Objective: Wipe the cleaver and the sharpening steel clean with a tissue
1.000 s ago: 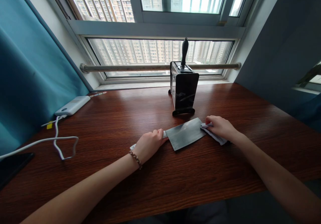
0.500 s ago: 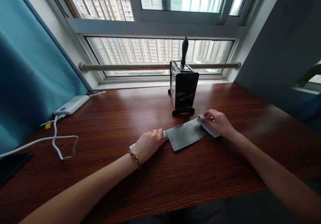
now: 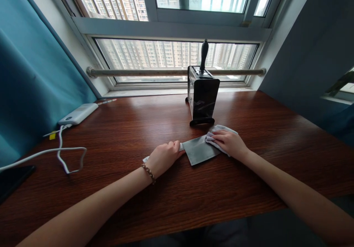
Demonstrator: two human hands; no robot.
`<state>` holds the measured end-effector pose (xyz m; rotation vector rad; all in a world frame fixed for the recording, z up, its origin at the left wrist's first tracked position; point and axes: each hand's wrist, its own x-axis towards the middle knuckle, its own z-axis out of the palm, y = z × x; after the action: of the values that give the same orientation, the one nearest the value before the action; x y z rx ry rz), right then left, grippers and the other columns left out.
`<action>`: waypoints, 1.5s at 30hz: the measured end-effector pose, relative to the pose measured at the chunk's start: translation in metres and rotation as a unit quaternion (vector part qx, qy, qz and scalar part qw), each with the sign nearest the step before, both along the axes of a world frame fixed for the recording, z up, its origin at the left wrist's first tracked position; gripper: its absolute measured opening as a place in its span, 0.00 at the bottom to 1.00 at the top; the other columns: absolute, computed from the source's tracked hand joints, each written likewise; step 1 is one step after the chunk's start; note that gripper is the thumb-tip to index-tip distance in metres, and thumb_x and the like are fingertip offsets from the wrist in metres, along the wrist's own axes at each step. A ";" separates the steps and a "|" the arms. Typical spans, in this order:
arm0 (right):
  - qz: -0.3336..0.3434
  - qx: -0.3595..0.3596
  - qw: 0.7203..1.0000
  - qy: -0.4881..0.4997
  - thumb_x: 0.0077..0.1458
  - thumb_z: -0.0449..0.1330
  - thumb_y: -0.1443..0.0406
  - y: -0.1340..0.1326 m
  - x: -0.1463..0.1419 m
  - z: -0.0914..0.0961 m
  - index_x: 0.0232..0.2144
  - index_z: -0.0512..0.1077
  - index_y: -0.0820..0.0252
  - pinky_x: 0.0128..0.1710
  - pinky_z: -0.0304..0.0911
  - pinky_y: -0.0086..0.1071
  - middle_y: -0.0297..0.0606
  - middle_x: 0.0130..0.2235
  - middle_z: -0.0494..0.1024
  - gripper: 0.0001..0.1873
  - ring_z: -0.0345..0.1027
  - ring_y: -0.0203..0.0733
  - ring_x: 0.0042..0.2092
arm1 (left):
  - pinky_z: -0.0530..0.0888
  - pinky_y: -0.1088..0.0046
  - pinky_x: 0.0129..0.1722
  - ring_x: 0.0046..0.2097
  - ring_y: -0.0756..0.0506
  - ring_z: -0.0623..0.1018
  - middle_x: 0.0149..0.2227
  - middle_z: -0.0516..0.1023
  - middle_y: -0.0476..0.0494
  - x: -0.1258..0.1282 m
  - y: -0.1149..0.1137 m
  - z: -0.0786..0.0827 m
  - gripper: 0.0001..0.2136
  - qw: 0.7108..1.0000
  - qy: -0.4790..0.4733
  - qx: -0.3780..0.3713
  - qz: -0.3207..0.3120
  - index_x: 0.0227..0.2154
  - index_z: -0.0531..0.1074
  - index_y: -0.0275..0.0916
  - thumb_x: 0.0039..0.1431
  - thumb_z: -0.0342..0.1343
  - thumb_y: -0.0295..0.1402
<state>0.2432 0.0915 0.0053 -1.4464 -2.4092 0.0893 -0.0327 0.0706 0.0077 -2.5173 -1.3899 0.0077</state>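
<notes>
My left hand [image 3: 164,158] is wrapped round the pale handle of a cleaver [image 3: 195,151], whose broad grey blade points right over the table. A braided bracelet [image 3: 149,174] circles that wrist. My right hand [image 3: 231,143] grips a light grey cloth [image 3: 221,129] and presses it over the far end of the blade, hiding that end. Just behind the blade stands a black knife block [image 3: 205,99], with one black-handled tool [image 3: 204,55] upright in its top.
The dark brown wooden table [image 3: 132,117] reaches to the window. On the left lie a white power bank [image 3: 79,114], a looping white cable [image 3: 62,158] and a flat black device [image 3: 15,180]. A blue curtain [image 3: 35,62] hangs beside them.
My right hand has moved left along the blade with the cloth, from its tip towards its middle. The cloth is spread wider. My left hand and the cleaver have stayed put.
</notes>
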 end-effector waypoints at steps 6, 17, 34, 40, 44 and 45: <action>-0.033 0.024 0.998 -0.042 0.58 0.45 0.57 0.002 0.004 0.000 0.40 0.74 0.53 0.53 0.60 0.39 0.37 0.49 0.71 0.20 0.64 0.43 0.50 | 0.65 0.70 0.20 0.25 0.42 0.74 0.27 0.72 0.41 0.000 -0.001 -0.001 0.16 1.000 -0.002 0.002 -0.006 0.31 0.65 0.35 0.64 0.41 0.42; 0.140 -0.023 0.989 -0.032 0.58 0.46 0.54 -0.014 -0.013 0.001 0.47 0.69 0.42 0.58 0.53 0.44 0.28 0.59 0.59 0.18 0.49 0.48 0.61 | 0.66 0.70 0.20 0.26 0.41 0.75 0.27 0.72 0.41 0.000 -0.001 -0.002 0.15 1.000 -0.003 0.006 -0.006 0.32 0.65 0.36 0.64 0.41 0.42; -0.064 0.089 0.991 -0.082 0.58 0.46 0.60 0.008 0.017 -0.006 0.36 0.76 0.52 0.52 0.61 0.39 0.37 0.50 0.69 0.18 0.60 0.47 0.52 | 0.66 0.69 0.20 0.25 0.41 0.75 0.26 0.71 0.43 -0.003 -0.002 -0.003 0.16 1.000 -0.022 0.007 -0.009 0.31 0.64 0.36 0.64 0.41 0.43; 0.086 0.056 0.995 0.012 0.57 0.49 0.60 -0.003 -0.002 -0.011 0.40 0.74 0.51 0.56 0.59 0.37 0.34 0.52 0.68 0.15 0.58 0.42 0.54 | 0.66 0.69 0.21 0.25 0.42 0.74 0.26 0.71 0.43 -0.003 0.000 -0.005 0.14 1.000 -0.024 0.011 -0.015 0.31 0.64 0.36 0.63 0.43 0.42; 0.155 0.046 0.986 0.038 0.56 0.51 0.61 -0.010 -0.010 -0.012 0.42 0.73 0.48 0.55 0.59 0.38 0.32 0.53 0.66 0.14 0.55 0.42 0.56 | 0.66 0.69 0.21 0.26 0.42 0.74 0.27 0.71 0.43 -0.003 0.000 -0.007 0.15 1.000 -0.024 0.012 -0.017 0.31 0.64 0.36 0.63 0.43 0.43; 0.153 0.047 0.986 0.036 0.56 0.52 0.61 -0.010 -0.010 -0.011 0.42 0.73 0.47 0.55 0.59 0.39 0.32 0.54 0.66 0.14 0.55 0.43 0.57 | 0.66 0.70 0.21 0.26 0.42 0.74 0.27 0.71 0.43 -0.003 0.000 -0.007 0.15 1.000 -0.023 0.012 -0.017 0.31 0.64 0.36 0.63 0.43 0.43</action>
<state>0.2334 0.0816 -0.0061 -1.0066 -2.5193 0.0961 -0.0359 0.0705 0.0003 -2.5363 -1.3556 -0.0736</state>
